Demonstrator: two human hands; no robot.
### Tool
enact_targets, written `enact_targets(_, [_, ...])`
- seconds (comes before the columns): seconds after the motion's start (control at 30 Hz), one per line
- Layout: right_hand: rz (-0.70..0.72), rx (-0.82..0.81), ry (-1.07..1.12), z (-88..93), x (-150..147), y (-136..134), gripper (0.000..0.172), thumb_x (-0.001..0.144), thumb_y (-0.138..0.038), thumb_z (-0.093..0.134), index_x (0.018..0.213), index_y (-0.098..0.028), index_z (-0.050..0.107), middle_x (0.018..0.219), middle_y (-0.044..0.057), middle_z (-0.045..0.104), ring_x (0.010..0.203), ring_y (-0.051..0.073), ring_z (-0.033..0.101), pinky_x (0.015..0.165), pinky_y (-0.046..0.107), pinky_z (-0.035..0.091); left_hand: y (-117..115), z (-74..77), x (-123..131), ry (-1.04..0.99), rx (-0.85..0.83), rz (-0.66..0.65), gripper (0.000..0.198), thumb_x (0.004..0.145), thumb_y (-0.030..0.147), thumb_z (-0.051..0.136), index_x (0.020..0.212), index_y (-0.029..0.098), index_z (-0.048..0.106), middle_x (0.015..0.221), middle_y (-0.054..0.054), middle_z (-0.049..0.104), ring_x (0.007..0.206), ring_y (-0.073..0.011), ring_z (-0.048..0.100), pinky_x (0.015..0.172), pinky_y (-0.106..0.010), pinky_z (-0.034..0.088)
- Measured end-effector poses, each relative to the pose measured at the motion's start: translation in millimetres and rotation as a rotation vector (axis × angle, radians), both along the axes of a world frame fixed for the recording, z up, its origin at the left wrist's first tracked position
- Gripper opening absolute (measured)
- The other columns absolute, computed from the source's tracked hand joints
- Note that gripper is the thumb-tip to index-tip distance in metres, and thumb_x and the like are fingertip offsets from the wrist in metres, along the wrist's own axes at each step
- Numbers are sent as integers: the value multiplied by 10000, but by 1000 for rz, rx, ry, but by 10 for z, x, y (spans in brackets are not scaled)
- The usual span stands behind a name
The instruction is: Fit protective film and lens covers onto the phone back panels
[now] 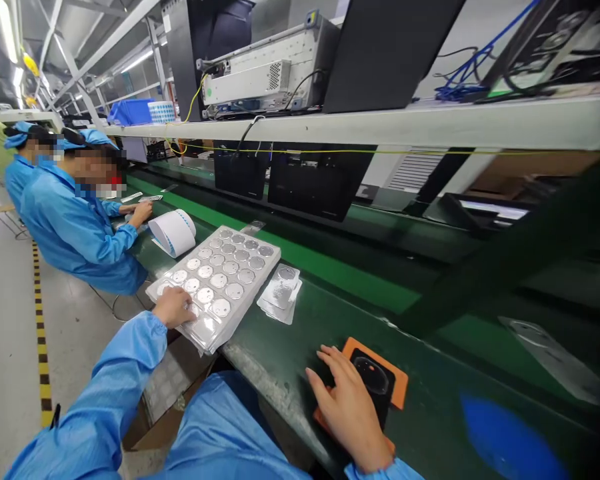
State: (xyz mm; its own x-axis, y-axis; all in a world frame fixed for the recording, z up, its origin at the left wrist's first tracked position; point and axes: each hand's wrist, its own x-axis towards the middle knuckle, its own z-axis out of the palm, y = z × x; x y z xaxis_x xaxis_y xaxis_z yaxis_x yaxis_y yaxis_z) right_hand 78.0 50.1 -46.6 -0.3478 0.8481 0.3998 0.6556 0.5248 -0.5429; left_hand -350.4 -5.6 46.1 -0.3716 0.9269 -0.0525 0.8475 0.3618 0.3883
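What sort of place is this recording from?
Probably an electronics factory production line: a co-worker wears a blue smock and cap, a green conveyor belt runs along the bench, and the left hand rests on a plastic tray of round silver parts, below rack-mounted equipment.

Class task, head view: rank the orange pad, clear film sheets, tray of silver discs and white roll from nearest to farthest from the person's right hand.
From the right hand:
1. Orange pad, directly under the hand.
2. Clear film sheets, up-left on the belt.
3. Tray of silver discs, left of the sheets.
4. White roll, farthest, beyond the tray.
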Motion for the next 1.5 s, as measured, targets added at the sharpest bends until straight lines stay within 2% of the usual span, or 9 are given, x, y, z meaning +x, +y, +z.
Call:
enact_targets(0.17, [-4, -16, 102, 159, -51, -116, 329, 902, -407, 564, 1123, -178, 643, 1294, 144, 614, 1289, 321, 508, 1112, 559, 395, -70, 101, 318, -288, 135, -72, 274, 803, 465, 610, 874, 201, 590, 828, -25, 635, 867, -219, 586, 778, -325, 473])
enact_targets(0.37, [113, -166, 352, 568, -138, -593, 297, 922, -322, 565, 1200, -248, 636, 1187, 70, 683, 1062, 217, 657, 915, 361, 558, 72, -306, 1976, -1232, 279, -445, 291, 791, 427, 713, 847, 195, 547, 868, -32, 645, 775, -163, 603, 748, -311, 497])
enact_targets(0.53, [-233, 54, 131, 548, 375, -415, 260, 982, -279, 467, 1091, -237, 699, 1063, 62, 720, 993, 189, 665, 890, 328, 531, 340, -633, 2856, -1074, 308, -534, 168, 827, 292, 649, 951, 192, 595, 989, -52, 658, 896, -175, 608, 858, -336, 495])
enact_targets(0.7, [-303, 161, -284, 335, 739, 8, 258, 969, -246, 480, 1064, -232, 720, 1113, 86, 710, 1069, 227, 624, 916, 380, 471, 522, -922, 2844, -642, 498, -588, 88, 819, 159, 569, 887, 206, 597, 990, -59, 641, 1004, -227, 567, 936, -412, 458])
enact_targets(0.9, [-261, 95, -429, 218, 674, -74, 258, 938, -266, 534, 1155, -256, 673, 1264, 76, 653, 1141, 258, 578, 927, 418, 433, 526, -1082, 2845, -525, 507, -658, 116, 804, 107, 551, 865, 205, 562, 964, -65, 621, 989, -232, 555, 894, -398, 469])
enact_targets(1.23, [-161, -38, -325, 292, 1035, -169, 326, 946, -318, 512, 1255, -294, 612, 1337, 34, 620, 1343, 236, 461, 1113, 487, 328, 573, -1161, 2830, -428, 575, -711, 49, 875, 179, 539, 884, 208, 577, 972, -67, 617, 1010, -240, 558, 912, -409, 455])
enact_targets(1.3, [-329, 21, -319, 257, 1405, -296, 352, 945, -345, 500, 1269, -252, 604, 1322, 67, 626, 1322, 243, 482, 1093, 463, 365, 599, -1206, 2812, -422, 579, -730, 47, 898, 221, 542, 879, 210, 584, 984, -68, 621, 1021, -242, 561, 919, -410, 454])
enact_targets(1.43, [-995, 102, -466, 187, 2315, -721, 466, 868, -424, 566, 1220, -123, 613, 1286, 194, 614, 1207, 342, 550, 981, 487, 436, 624, -1285, 2793, -428, 577, -737, 79, 906, 272, 557, 871, 215, 598, 995, -67, 630, 1037, -247, 565, 928, -412, 455])
enact_targets(1.5, [-1121, 39, -579, 138, 2613, -942, 436, 848, -416, 566, 1163, -121, 635, 1242, 208, 636, 1108, 353, 603, 892, 485, 461, 625, -1298, 2795, -439, 580, -722, 87, 901, 284, 563, 868, 216, 606, 993, -67, 634, 1038, -250, 568, 927, -413, 457])
